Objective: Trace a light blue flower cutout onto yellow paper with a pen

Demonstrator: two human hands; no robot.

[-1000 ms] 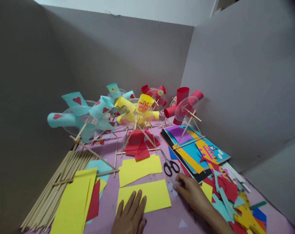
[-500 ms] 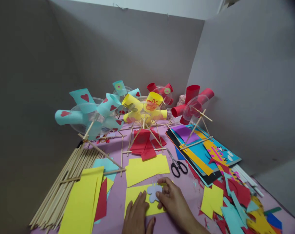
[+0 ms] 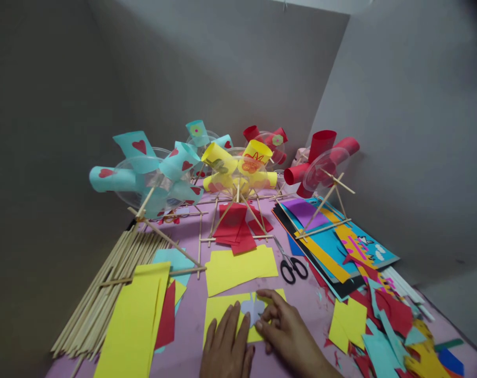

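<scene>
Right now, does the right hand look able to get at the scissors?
Probably yes: the scissors lie beyond the right hand, handle end toward it, and nothing visible covers them. That hand is at the pale butterfly cutout, so it would likely have to leave that first.

Pale cutout (image 3: 246,306) partly hidden by right hand (image 3: 282,326); left hand (image 3: 226,342) covers part of yellow sheet (image 3: 218,305). Yellow strips (image 3: 131,320) run off below. Pink thing (image 3: 300,155) behind red pinwheel (image 3: 322,147): I can't identify it.
</scene>
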